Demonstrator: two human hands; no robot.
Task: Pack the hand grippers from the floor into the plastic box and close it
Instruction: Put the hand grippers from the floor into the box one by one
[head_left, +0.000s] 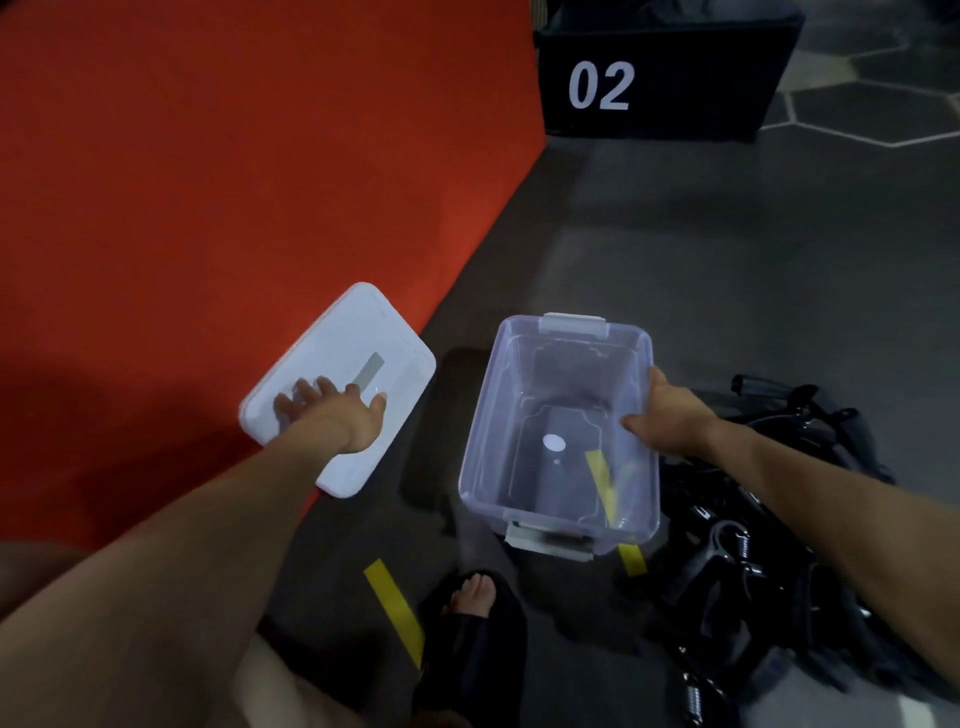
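Observation:
An empty clear plastic box (483, 415) with grey latches stands open on the dark floor. My right hand (667, 415) grips its right rim, thumb inside the wall. The white lid (358, 338) lies half on the red mat, half over the floor, to the left of the box. My left hand (337, 410) rests flat on the lid with fingers spread. A heap of black hand grippers (769, 561) with metal springs lies on the floor right of the box, under my right forearm.
A red mat (234, 156) covers the left side. A black bin marked 02 (660, 83) stands at the back. My foot in a black sandal (472, 623) is near the box's front. Yellow tape strips (395, 608) mark the floor.

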